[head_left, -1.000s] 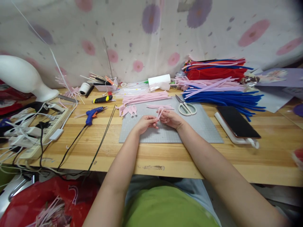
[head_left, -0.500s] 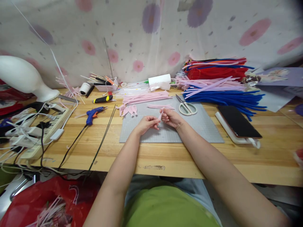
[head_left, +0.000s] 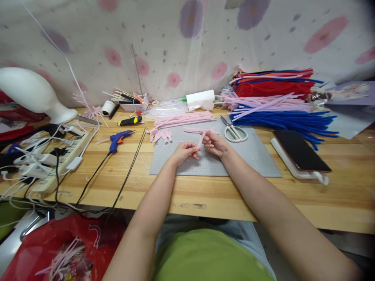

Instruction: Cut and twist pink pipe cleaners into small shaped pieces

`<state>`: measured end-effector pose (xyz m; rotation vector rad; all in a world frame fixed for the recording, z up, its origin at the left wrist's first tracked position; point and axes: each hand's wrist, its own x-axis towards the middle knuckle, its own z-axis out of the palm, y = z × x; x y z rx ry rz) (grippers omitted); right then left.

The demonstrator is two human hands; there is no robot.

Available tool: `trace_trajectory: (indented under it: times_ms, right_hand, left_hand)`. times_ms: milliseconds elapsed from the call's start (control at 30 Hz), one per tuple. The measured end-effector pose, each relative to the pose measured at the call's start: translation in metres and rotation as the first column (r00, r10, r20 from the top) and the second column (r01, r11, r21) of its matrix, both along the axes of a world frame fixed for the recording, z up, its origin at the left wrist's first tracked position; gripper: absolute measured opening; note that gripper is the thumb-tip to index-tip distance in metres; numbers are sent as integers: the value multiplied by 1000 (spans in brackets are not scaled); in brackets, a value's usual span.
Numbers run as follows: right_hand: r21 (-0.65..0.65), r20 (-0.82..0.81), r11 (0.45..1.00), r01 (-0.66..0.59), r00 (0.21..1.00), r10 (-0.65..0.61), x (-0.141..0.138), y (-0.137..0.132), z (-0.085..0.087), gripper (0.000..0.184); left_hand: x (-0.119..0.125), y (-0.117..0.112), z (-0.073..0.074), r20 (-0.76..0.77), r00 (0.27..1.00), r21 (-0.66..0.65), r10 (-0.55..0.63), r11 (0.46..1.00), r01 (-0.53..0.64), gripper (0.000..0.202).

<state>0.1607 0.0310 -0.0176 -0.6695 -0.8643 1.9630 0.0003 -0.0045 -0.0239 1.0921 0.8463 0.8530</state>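
Between both hands, above the grey cutting mat [head_left: 252,164], is a short pale pink pipe cleaner [head_left: 201,139], upright and slightly tilted. My left hand [head_left: 186,153] pinches its lower end between thumb and fingertips. The upper end is in the fingertips of my right hand [head_left: 215,144], which partly cover it. Just behind the hands lie a few short pink pipe cleaners [head_left: 193,130]. Several pink petal-like shapes [head_left: 163,135] rest at the mat's back left corner. Scissors [head_left: 235,133] with pale handles lie to the right of my right hand.
Pink pipe cleaners [head_left: 184,119] line the mat's back edge; blue ones [head_left: 284,121] are piled at back right. A phone [head_left: 301,150] lies at right. On the left are a blue glue gun [head_left: 117,141], dark rods [head_left: 129,171] and a cabled power strip [head_left: 63,162].
The whole view has shifted slightly, so the table's things sit a little further right. Both hands keep their pinch on the pink pipe cleaner, which now shows more plainly between them.
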Motion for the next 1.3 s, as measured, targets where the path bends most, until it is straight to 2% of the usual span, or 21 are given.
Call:
trace_trajectory:
  times_ms: [167, 500, 733, 867, 1000, 1100, 1167, 1233, 1300]
  right_hand:
    - [-31, -26, 1000, 3, 1000, -4, 1, -1, 2, 23]
    - [60, 54, 996, 71, 996, -74, -6, 4, -5, 26]
    - [106, 73, 976, 188, 978, -196, -14, 5, -6, 29]
    - [131, 106, 942, 308, 941, -322, -20, 6, -8, 28]
    - [125, 144, 909, 398, 899, -414, -23, 7, -7, 30]
    - [155, 229, 910, 385, 882, -412, -18, 12, -4, 31]
    - [218, 299, 886, 409, 836, -459, -7, 21, -4, 34]
    - [348, 407, 823, 449, 718, -564, 7, 32, -6, 30]
    - [500, 548, 772, 394, 546, -634, 22, 43, -9, 22]
  left_hand:
    - [0, -1, 0, -5, 1000, 9, 5, 1000, -5, 35]
    - [4, -1, 1, -66, 998, 12, 24, 1000, -23, 35]
    - [6, 1, 3, -77, 997, 4, 24, 1000, -24, 30]
    - [9, 1, 1, -132, 991, 3, 33, 999, -33, 23]
    - [17, 1, -4, -204, 969, 31, 140, 990, -137, 17]
    - [16, 1, -7, -286, 913, 132, 291, 956, -263, 15]
    - [8, 0, -7, -398, 831, 274, 389, 915, -297, 16]
    - [-4, 0, -4, -529, 681, 480, 506, 840, -251, 19]
    - [-17, 0, -1, -615, 528, 579, 586, 790, -203, 22]
